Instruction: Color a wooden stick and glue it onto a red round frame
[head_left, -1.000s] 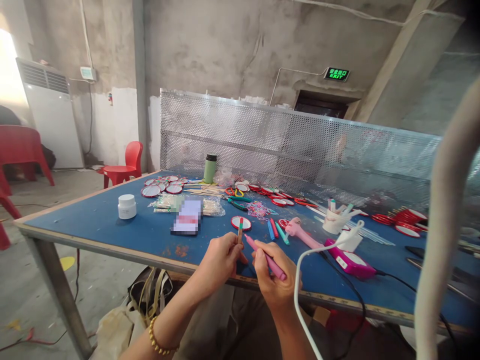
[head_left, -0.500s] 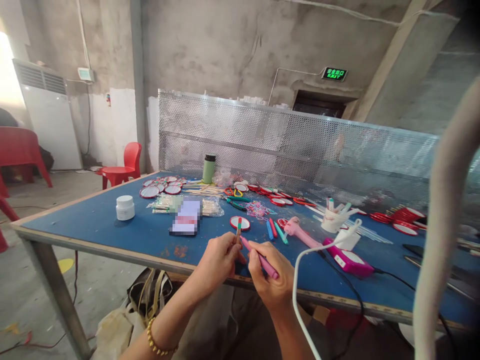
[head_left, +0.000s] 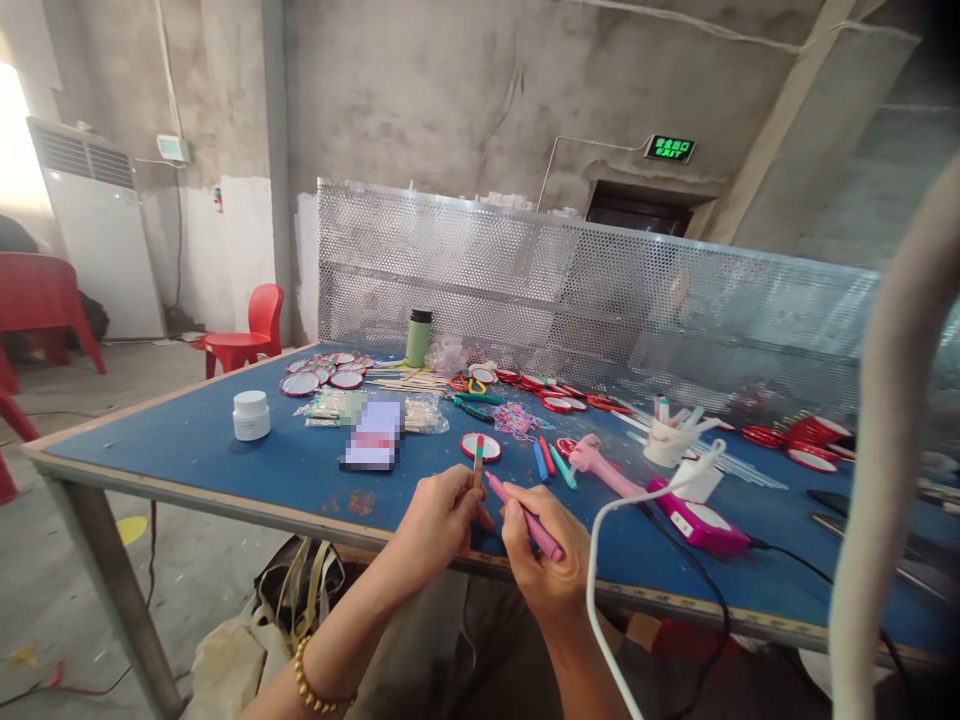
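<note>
My left hand [head_left: 442, 510] is closed in a pinch on a thin wooden stick [head_left: 478, 470], held upright at the table's front edge. Green and red bands mark the stick's upper end. In my right hand [head_left: 551, 540] is a pink marker [head_left: 534, 522], gripped like a pen. Its tip points up and left, a small gap to the right of the stick. Just behind the stick lies a round white disc with a red rim [head_left: 489, 448]. Blue, red and teal markers [head_left: 566, 465] lie to the right of the disc.
A phone [head_left: 371, 440] and a white jar [head_left: 250, 415] stand on the left part of the blue table [head_left: 187, 470]. To the right are a pink glue gun [head_left: 604, 468], a magenta box [head_left: 697, 522] and a cup of pens [head_left: 667, 440]. A white cable [head_left: 592, 570] hangs beside my right forearm.
My right hand has shifted slightly to the right, and the marker's tip has come away from the stick. My left hand has hardly moved.
</note>
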